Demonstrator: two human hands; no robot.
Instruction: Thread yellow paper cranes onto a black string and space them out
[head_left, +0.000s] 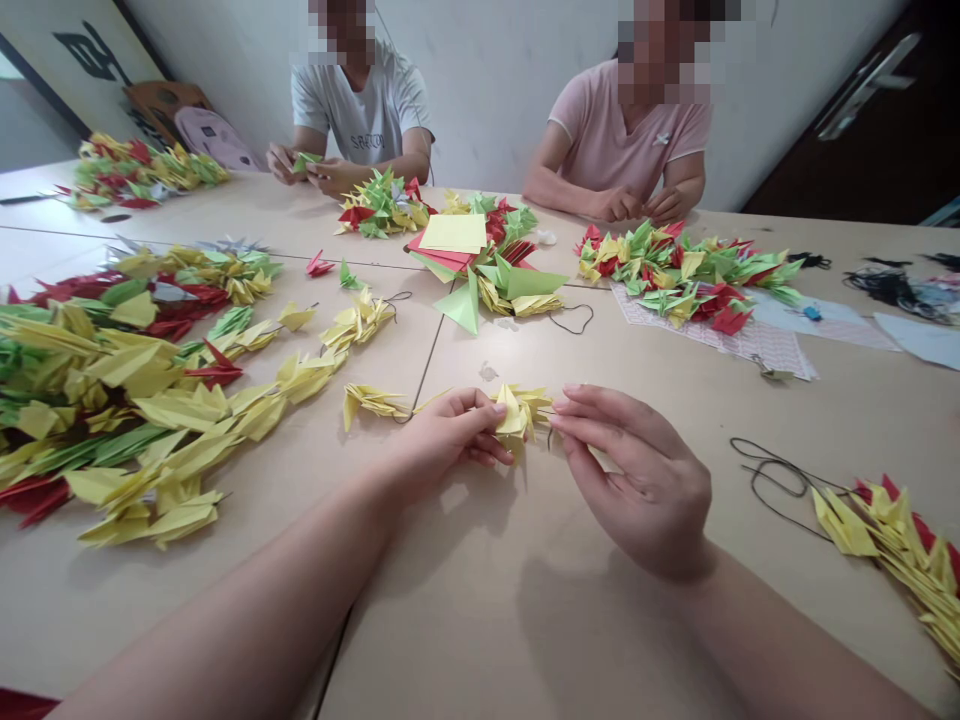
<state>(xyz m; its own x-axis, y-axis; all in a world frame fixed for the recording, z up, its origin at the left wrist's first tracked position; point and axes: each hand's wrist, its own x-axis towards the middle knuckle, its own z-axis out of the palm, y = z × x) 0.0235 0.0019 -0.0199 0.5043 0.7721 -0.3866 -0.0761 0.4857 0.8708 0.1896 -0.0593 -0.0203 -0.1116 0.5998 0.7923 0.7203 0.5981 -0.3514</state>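
Note:
My left hand [450, 432] pinches a cluster of yellow folded paper cranes [519, 410] just above the wooden table [480, 580]. My right hand [637, 475] meets it from the right, fingers closed in a pinch at the cluster's edge; a thin dark string seems to run there, too fine to be sure. Another yellow crane [371, 402] on the same strand lies to the left of my left hand.
Long strands of yellow, green and red cranes [127, 390] cover the table's left side. A black cord [776, 480] and another strand [900, 545] lie at right. Two people sit across, folding paper, with crane piles [675, 275] and paper sheets [454, 235] before them.

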